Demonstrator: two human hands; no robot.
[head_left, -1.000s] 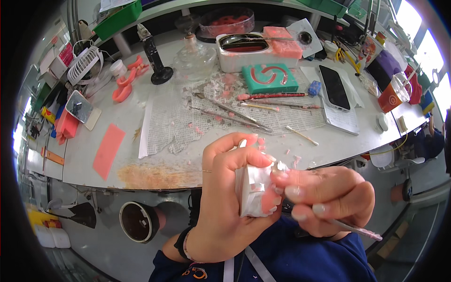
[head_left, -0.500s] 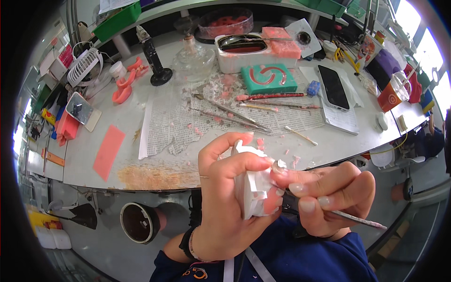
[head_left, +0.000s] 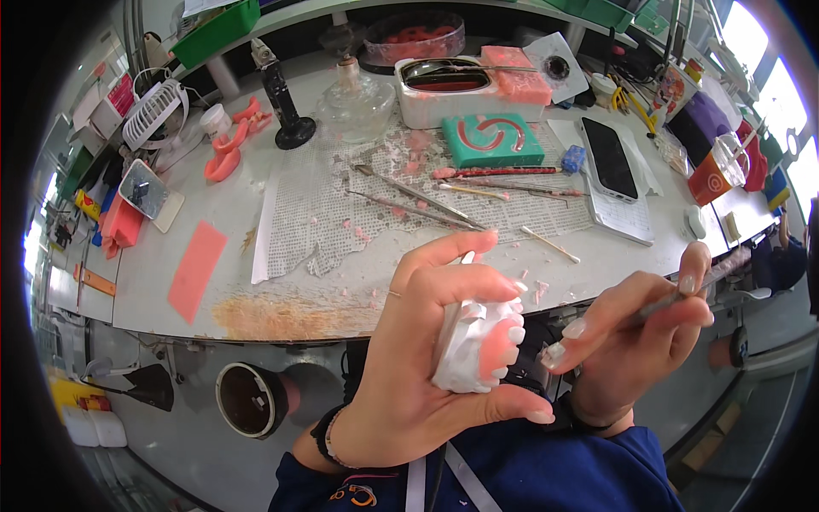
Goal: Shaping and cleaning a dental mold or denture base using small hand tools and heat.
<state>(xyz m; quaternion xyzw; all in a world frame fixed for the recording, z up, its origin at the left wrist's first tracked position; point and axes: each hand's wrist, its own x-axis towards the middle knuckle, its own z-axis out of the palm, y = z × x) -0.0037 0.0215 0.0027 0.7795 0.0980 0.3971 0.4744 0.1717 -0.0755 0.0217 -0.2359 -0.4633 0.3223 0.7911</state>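
Note:
In front of my body, my left hand (head_left: 418, 358) is wrapped round a white plaster dental cast (head_left: 456, 363), its thumb stretched out below. Pink wax (head_left: 497, 348) on the cast holds a row of white false teeth (head_left: 514, 334), facing right. Off to the right and apart from the cast, my right hand (head_left: 623, 341) is closed on a slim, wax-stained carving tool (head_left: 661, 304), partly hidden by the fingers and blurred. A small white piece (head_left: 554, 352) shows at one of its fingertips; I cannot make out what it is.
Newspaper (head_left: 324, 205) on the bench carries metal carvers (head_left: 418, 194), a cotton swab (head_left: 550, 245) and a green block (head_left: 492, 145). Behind stand a wax-heating pot (head_left: 426, 107) and a glass spirit lamp (head_left: 354, 107). A phone (head_left: 608, 158) lies right, a pink wax sheet (head_left: 197, 271) left.
My right hand has drawn away from the cast to the right, and the tool now points up and right. My left hand has turned the cast, bringing the teeth into view.

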